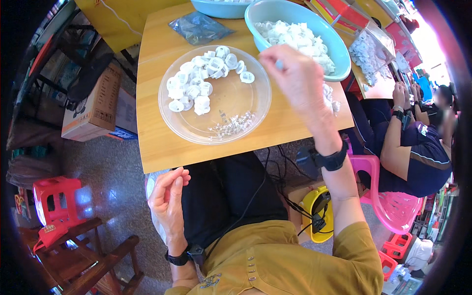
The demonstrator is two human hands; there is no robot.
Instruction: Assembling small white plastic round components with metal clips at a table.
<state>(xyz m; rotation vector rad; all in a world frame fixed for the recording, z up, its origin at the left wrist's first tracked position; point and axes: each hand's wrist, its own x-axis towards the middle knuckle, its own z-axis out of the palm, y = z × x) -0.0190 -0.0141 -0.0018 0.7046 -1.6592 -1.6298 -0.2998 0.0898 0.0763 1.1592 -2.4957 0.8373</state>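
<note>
My right hand [300,81] is raised over the near left side of a light blue basin [339,69] that holds many small white plastic parts [300,39]. Its fingers are pinched together, and a pale blue spot shows between them; I cannot make out whether that is a held piece or the basin behind. Low by my lap, in front of the table edge, my left hand [169,196] has thumb and fingers closed together; anything in them is hidden. Between the hands, a clear round tray [169,123] carries white round plastic pieces [194,81] and a pile of tiny metal pins [233,125].
A grey-blue plastic bag [199,27] lies behind the tray on the wooden table [152,142]. Another blue basin [221,7] stands at the back. Cardboard boxes [93,103] are at left. At right, another person [413,152] sits near a pink chair [393,206]. A yellow bucket [314,211] with cables stands below.
</note>
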